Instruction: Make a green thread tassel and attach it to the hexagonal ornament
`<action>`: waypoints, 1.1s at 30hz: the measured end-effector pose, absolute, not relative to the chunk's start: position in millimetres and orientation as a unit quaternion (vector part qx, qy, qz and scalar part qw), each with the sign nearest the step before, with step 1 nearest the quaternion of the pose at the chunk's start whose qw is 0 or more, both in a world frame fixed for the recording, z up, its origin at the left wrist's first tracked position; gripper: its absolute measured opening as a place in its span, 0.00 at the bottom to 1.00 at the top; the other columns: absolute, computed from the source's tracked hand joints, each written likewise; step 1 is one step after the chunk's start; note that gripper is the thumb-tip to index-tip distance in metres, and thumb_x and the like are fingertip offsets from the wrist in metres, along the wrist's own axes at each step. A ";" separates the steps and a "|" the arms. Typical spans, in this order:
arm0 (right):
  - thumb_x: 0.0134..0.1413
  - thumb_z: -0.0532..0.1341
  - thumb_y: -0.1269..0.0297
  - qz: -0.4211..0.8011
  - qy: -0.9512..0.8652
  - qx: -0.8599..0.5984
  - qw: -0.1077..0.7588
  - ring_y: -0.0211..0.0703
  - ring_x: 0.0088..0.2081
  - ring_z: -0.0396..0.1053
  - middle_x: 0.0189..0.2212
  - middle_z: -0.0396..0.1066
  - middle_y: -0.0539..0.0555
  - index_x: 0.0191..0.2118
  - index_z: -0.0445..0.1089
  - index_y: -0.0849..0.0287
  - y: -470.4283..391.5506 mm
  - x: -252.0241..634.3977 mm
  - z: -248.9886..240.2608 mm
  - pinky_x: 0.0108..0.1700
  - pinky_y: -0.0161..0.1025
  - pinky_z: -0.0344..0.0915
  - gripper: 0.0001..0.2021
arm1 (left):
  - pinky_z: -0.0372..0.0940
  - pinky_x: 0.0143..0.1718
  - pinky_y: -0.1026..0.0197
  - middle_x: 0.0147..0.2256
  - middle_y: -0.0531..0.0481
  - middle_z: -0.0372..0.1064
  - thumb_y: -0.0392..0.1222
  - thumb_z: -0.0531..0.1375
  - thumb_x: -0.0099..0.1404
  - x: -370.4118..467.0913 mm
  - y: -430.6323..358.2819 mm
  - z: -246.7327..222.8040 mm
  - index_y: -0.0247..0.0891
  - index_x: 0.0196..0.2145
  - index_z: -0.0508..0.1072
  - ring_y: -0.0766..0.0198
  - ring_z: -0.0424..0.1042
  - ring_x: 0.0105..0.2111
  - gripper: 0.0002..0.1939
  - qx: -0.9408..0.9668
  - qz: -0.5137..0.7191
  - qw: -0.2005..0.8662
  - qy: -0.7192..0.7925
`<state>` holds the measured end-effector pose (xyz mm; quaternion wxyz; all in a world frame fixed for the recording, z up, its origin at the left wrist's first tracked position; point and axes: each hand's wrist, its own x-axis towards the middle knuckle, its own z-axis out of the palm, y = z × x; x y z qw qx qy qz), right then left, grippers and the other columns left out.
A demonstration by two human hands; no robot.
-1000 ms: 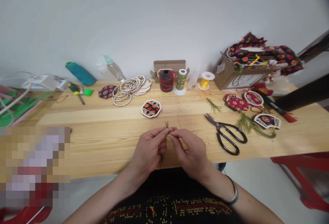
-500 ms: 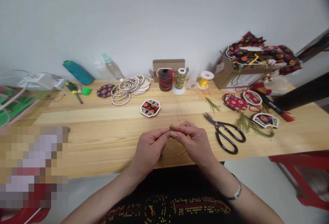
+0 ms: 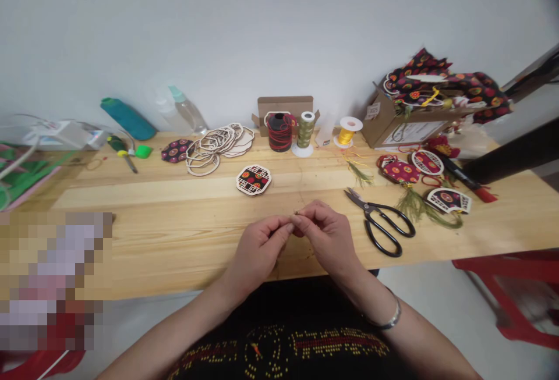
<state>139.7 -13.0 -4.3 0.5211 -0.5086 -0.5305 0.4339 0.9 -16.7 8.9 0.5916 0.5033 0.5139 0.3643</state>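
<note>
Two hands meet just below frame centre; right hand (image 3: 328, 234) pinches a small thread bit (image 3: 297, 212), tip just showing, bulk hidden, so long axis unclear; left hand (image 3: 257, 249) pinched closed alongside, can't tell on what; right is nearer.

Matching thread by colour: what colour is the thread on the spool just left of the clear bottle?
Olive green thread, best seen in the head view.

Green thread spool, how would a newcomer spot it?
At the back of the wooden table stands a small open cardboard box. The green spool stands before its right end, on a white base. Olive thread sets it apart from the red spool to its left and yellow spool farther right.
</note>
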 end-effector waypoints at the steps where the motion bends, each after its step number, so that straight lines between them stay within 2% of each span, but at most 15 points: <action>1: 0.50 0.62 0.68 0.440 -0.530 -0.505 0.520 0.36 0.25 0.64 0.20 0.65 0.48 0.21 0.69 0.59 -12.5 140.1 -4.4 0.29 0.35 0.62 0.09 | 0.46 0.18 0.67 0.15 0.57 0.54 0.44 0.58 0.62 0.5 -16.8 7.6 0.38 0.31 0.78 0.70 0.50 0.17 0.10 0.498 0.353 0.608 0.507; 4: 0.50 0.61 0.67 0.443 -0.527 -0.502 0.523 0.35 0.25 0.62 0.20 0.63 0.47 0.20 0.67 0.59 -9.8 142.9 -3.7 0.29 0.34 0.61 0.10 | 0.48 0.19 0.67 0.18 0.56 0.58 0.46 0.57 0.63 -0.5 -16.4 5.4 0.38 0.28 0.75 0.70 0.53 0.19 0.12 0.490 0.343 0.638 0.485; 7: 0.49 0.62 0.65 0.437 -0.516 -0.510 0.532 0.34 0.25 0.60 0.21 0.62 0.47 0.21 0.66 0.59 -6.1 147.5 -1.6 0.28 0.33 0.59 0.09 | 0.52 0.23 0.67 0.22 0.54 0.62 0.44 0.58 0.62 -1.4 -14.4 4.8 0.38 0.29 0.76 0.68 0.57 0.22 0.10 0.513 0.350 0.616 0.484; 13: 0.49 0.62 0.65 0.432 -0.490 -0.501 0.568 0.34 0.25 0.56 0.21 0.59 0.46 0.22 0.65 0.58 -1.7 158.8 3.8 0.29 0.33 0.58 0.09 | 0.58 0.37 0.61 0.27 0.50 0.70 0.40 0.58 0.62 -5.1 -6.2 3.1 0.40 0.30 0.78 0.62 0.67 0.31 0.09 0.618 0.335 0.510 0.495; 18: 0.50 0.63 0.64 0.409 -0.482 -0.497 0.594 0.33 0.24 0.53 0.20 0.57 0.45 0.23 0.64 0.58 3.3 170.3 7.0 0.28 0.34 0.54 0.10 | 0.55 0.49 0.54 0.39 0.46 0.73 0.37 0.58 0.62 -8.0 3.2 -2.4 0.43 0.31 0.79 0.55 0.65 0.44 0.09 0.729 0.325 0.379 0.468; 20: 0.50 0.63 0.65 0.399 -0.479 -0.493 0.607 0.33 0.25 0.54 0.21 0.58 0.46 0.23 0.65 0.58 7.6 174.1 10.6 0.28 0.34 0.54 0.09 | 0.53 0.51 0.52 0.41 0.45 0.72 0.36 0.58 0.62 -7.5 7.1 -2.7 0.43 0.31 0.79 0.54 0.64 0.45 0.09 0.740 0.331 0.356 0.465; 25: 0.50 0.64 0.66 0.362 -0.491 -0.474 0.635 0.33 0.24 0.54 0.21 0.59 0.46 0.23 0.66 0.57 19.9 180.6 33.8 0.27 0.34 0.55 0.08 | 0.55 0.47 0.56 0.39 0.44 0.71 0.34 0.61 0.59 -3.8 25.0 9.0 0.36 0.29 0.80 0.57 0.65 0.40 0.07 0.742 0.366 0.334 0.452; 28: 0.51 0.64 0.65 0.318 -0.514 -0.463 0.648 0.34 0.25 0.56 0.22 0.59 0.47 0.24 0.67 0.57 23.3 182.9 53.6 0.28 0.35 0.56 0.08 | 0.56 0.40 0.60 0.40 0.48 0.67 0.35 0.59 0.62 -1.8 49.2 22.9 0.33 0.33 0.79 0.66 0.62 0.32 0.08 0.778 0.369 0.271 0.431; 31: 0.53 0.63 0.67 0.271 -0.545 -0.445 0.657 0.35 0.26 0.57 0.22 0.59 0.47 0.24 0.66 0.57 23.8 182.9 70.2 0.30 0.36 0.57 0.08 | 0.56 0.32 0.61 0.36 0.50 0.65 0.35 0.62 0.59 0.7 82.5 40.7 0.35 0.30 0.78 0.69 0.59 0.27 0.04 0.794 0.408 0.171 0.417; 33: 0.53 0.62 0.68 0.247 -0.558 -0.426 0.668 0.34 0.26 0.56 0.22 0.58 0.46 0.24 0.65 0.58 23.5 181.6 78.0 0.31 0.36 0.57 0.09 | 0.57 0.32 0.59 0.35 0.50 0.64 0.36 0.62 0.59 2.9 103.1 56.8 0.37 0.29 0.77 0.66 0.60 0.28 0.03 0.801 0.432 0.080 0.407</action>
